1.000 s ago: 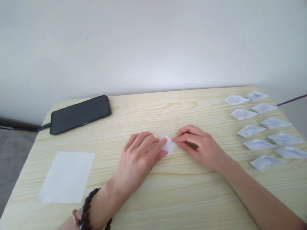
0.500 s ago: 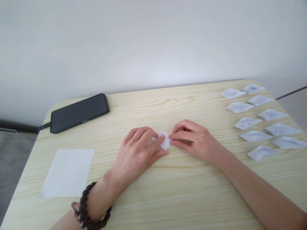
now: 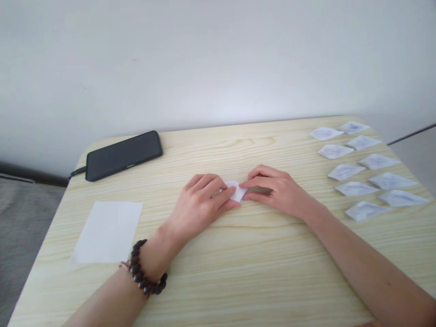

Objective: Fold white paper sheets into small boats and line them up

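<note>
A small folded white paper (image 3: 239, 192) lies between my hands near the middle of the table, partly hidden by fingers. My left hand (image 3: 203, 200) is closed on its left side, thumb and index finger pressed to it. At the paper's right edge, my right hand (image 3: 276, 188) pinches it between thumb and fingertips. Several folded white paper boats (image 3: 344, 171) with pointed ends stand in two columns at the right. To the left lies a flat square sheet of white paper (image 3: 108, 231).
A black phone (image 3: 124, 156) with a cable (image 3: 77, 172) plugged in lies at the back left of the wooden table (image 3: 218, 281). A white wall (image 3: 218, 63) rises right behind the table's back edge. A dark beaded bracelet (image 3: 138, 270) circles my left wrist.
The view has shifted slightly, so the phone, sheet and paper boats sit a little differently in the picture. Both hands stay on the folded paper, with the fingers barely moved.
</note>
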Motion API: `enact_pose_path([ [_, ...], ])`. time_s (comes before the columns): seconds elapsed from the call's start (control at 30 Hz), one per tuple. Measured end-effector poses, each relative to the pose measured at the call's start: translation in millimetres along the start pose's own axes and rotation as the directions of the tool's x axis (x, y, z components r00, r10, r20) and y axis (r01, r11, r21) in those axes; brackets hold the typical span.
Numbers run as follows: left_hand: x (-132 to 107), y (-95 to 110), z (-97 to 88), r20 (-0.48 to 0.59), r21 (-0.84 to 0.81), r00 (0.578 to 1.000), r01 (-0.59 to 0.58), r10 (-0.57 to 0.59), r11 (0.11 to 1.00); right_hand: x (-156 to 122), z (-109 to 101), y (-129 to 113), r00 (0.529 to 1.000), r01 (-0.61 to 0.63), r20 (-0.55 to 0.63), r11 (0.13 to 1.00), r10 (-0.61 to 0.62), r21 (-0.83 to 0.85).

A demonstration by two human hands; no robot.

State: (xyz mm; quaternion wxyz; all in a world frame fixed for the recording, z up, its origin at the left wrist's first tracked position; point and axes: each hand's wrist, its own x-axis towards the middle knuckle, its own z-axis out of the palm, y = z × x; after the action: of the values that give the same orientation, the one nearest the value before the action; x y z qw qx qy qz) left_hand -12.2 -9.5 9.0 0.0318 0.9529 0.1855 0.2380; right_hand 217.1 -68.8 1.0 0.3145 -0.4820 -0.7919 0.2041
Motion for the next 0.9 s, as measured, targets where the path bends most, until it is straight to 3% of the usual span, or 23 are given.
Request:
enact_pose_path([
  [0.23, 0, 4, -1.7, -0.048, 0.023, 0.998, -0.037, 0.038, 0.999, 0, 1, -5, 0.999, 0.050, -0.011, 0.996, -0.052, -0.080],
  [0.4, -2, 7, -2.8, -0.048, 0.036, 0.999, 0.002, 0.000, 0.999, 2, 2, -11, 0.997, 0.074, 0.011, 0.984, -0.073, -0.160],
  [0.9, 0, 3, -1.2, -0.004, -0.030, 0.997, 0.075, -0.075, 0.997, 1, 5, -10, 0.999, 0.006, -0.045, 0.993, -0.012, -0.119],
])
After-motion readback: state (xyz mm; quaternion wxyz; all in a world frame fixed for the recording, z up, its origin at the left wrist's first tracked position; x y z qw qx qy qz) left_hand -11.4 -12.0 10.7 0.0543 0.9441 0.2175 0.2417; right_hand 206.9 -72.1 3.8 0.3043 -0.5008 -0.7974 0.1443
